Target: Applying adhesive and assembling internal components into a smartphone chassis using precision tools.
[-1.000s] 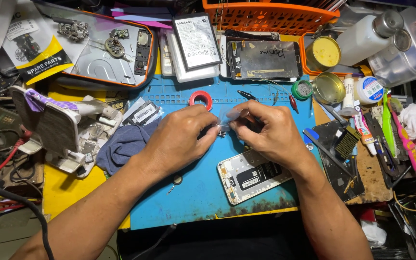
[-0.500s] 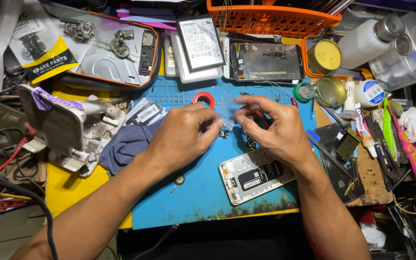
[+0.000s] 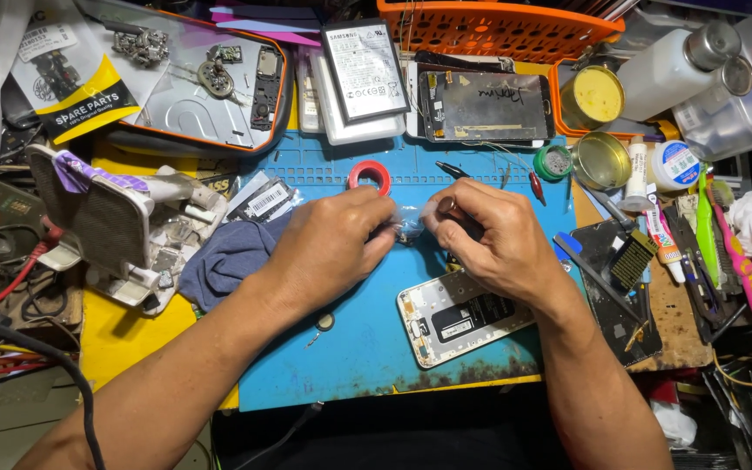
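A: What was held between the hands?

B: A small clear bag (image 3: pixel 411 222) was pinched from both sides, just above the blue mat (image 3: pixel 341 348). What lay inside it could not be told. The fingers of the left hand (image 3: pixel 328 248) were closed on its left edge, and those of the right hand (image 3: pixel 493 239) on its right edge, seemingly so that the thin film could be pulled or worked with both at once.

A: And what was laid nearest the bag?

B: A red tape roll (image 3: pixel 369 177) was seen just beyond it, on the mat's far part. An opened phone (image 3: pixel 463 315) was laid face down below the bag, toward the near right, probably kept close under the hands for the work.

A: Farther out?

B: A blue cloth (image 3: pixel 228 257) was bunched to the bag's left, at the mat's edge. Beyond the bag, a battery (image 3: pixel 365 71) and a phone frame (image 3: pixel 486 106) were set along the mat's far side. A round tin (image 3: pixel 600 159) and a brush (image 3: pixel 633 259) were kept well to the bag's right, within reach but off the working spot.
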